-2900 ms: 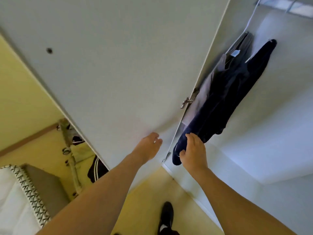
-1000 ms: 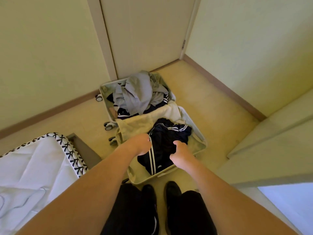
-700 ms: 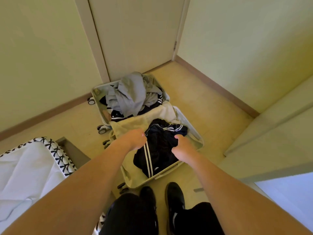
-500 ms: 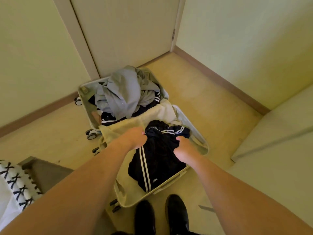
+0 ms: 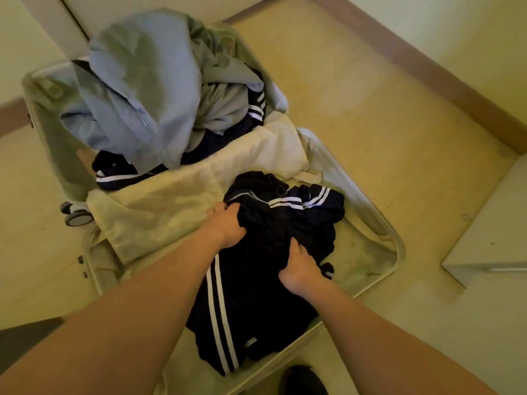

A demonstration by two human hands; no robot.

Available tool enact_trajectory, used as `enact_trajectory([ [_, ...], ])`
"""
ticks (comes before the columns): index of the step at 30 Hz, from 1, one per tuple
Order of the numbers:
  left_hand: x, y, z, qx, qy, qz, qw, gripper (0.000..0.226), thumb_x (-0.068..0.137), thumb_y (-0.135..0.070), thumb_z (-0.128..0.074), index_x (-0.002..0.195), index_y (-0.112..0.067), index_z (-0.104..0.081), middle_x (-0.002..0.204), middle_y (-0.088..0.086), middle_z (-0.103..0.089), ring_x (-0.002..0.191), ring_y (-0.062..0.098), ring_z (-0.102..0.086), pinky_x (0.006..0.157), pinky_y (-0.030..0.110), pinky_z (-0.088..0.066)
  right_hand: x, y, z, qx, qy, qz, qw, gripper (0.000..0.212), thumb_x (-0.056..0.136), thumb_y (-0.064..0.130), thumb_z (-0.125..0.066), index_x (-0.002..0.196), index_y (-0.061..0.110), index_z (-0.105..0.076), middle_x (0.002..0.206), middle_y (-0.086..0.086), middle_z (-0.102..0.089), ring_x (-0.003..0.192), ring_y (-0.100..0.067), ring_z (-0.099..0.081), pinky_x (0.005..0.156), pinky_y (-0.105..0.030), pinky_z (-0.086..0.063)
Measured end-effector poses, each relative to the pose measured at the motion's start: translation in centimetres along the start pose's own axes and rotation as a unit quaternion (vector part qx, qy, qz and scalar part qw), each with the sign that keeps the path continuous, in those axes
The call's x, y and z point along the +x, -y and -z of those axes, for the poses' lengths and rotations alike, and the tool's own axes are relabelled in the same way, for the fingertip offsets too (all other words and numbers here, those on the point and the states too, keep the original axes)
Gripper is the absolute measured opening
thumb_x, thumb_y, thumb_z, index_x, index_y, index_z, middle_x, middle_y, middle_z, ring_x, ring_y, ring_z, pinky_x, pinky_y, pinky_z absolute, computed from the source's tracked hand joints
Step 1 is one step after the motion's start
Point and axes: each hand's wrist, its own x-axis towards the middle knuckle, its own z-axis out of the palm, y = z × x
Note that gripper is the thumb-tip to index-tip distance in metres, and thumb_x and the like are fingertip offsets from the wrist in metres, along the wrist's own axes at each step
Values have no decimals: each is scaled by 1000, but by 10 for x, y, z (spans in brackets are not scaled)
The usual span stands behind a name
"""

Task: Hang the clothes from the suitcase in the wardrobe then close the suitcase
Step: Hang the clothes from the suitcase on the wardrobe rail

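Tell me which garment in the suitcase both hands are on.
The dark striped garment in the near half: left hand and right hand grip it. The grey-blue pile lies untouched in the far half.

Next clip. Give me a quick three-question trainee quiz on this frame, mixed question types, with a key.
1. True or false: both hands grip the same dark striped garment.
2. Which lies in the suitcase half farther from the person? A) a grey-blue garment on top of the pile B) a pair of shoes C) nothing
3. Fill in: the stripes on the dark garment are ____.

Key
1. True: the left hand and right hand both clutch it.
2. A: the grey-blue garment tops that pile.
3. White.
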Motion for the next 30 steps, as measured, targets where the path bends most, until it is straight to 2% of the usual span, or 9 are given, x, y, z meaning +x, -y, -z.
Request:
enact_trajectory([
  [4,-18,11,1,-21,-27,-39,999,45,88,-36,-59,128,-16,-57,139,6,-38,128,30,-37,105,34,-35,2,-18,4,78,17,-25,997,68,88,20,-56,149,12,-26,127,-16,-54,112,-35,-56,91,-41,-48],
  [7,-70,16,19,-307,17,-16,951,30,58,-21,-64,84,-6,-68,95,7,-58,83,23,-55,66,25,-45,-15,-20,13,141,-2,-22,990,5,86,13,-55,82,14,-55,78,-4,-54,70,-21,-52,60,-30,-38],
  [10,-120,27,31,-466,98,56,878,9,43,-14,-50,50,-11,-55,55,7,-49,50,22,-44,44,21,-28,-34,-14,22,133,3,-13,991,29,86,9,-55,60,17,-45,62,0,-43,57,-16,-39,55,-27,-30],
  [12,-135,37,32,-368,144,102,913,12,57,-20,-52,54,-13,-62,62,8,-57,51,20,-48,45,19,-34,-44,-6,29,129,23,-18,991,29,88,7,-53,61,16,-46,64,-1,-43,57,-16,-39,57,-25,-34],
  [15,-134,55,26,47,200,148,967,47,86,-30,-43,121,-4,-61,126,16,-59,104,27,-59,84,27,-42,-48,0,32,176,4,-50,983,22,84,4,-49,65,12,-44,71,-6,-44,62,-21,-40,56,-29,-36],
  [18,-122,40,29,114,176,119,970,63,88,-29,-47,146,-9,-32,144,16,-43,128,34,-47,99,35,-40,-33,0,31,257,-66,-59,962,21,87,19,-54,105,10,-57,114,-12,-54,100,-29,-54,92,-40,-48],
  [20,-98,16,25,-42,82,29,995,58,84,-30,-53,139,-17,-42,136,11,-53,119,29,-54,96,33,-44,-19,0,33,365,-91,-91,922,59,87,21,-58,141,12,-35,136,-12,-46,118,-34,-51,102,-47,-45],
  [23,-67,-21,13,-187,25,-11,982,67,88,-32,-58,148,-18,-31,141,9,-48,124,29,-51,102,34,-42,-1,0,36,436,-77,-156,883,77,88,19,-60,150,19,-15,141,-12,-43,122,-38,-49,103,-53,-44],
  [30,-41,-20,15,-9,72,-107,992,13,87,-7,-51,77,-10,-58,94,9,-63,99,32,-61,68,22,-39,22,-10,46,513,-22,-197,835,45,101,38,-42,134,9,-50,123,-10,-61,106,-28,-58,96,-38,-42],
])
